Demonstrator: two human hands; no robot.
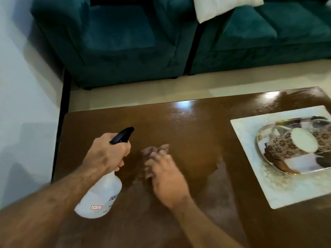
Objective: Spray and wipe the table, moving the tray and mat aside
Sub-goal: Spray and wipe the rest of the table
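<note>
Head view shows two teal sofas [111,42] at the far side, with one white cushion [223,7] lying where they meet. Below them is one brown desk [188,126], glossy and streaked with wet patches. On its right part lies one pale square mat [250,176], and on the mat sits one shiny tray [304,167] carrying one floral cup [286,145] tipped on its side. The mat and tray are well apart from both hands. One clear spray bottle [102,196] with a black trigger head is held tilted above the desk's left part; the left hand [105,153] has its grip curled tight round the bottle's neck. The right hand [166,174], blurred, has its grip on one crumpled cloth [154,153] against the desk, fingers bent over it.
</note>
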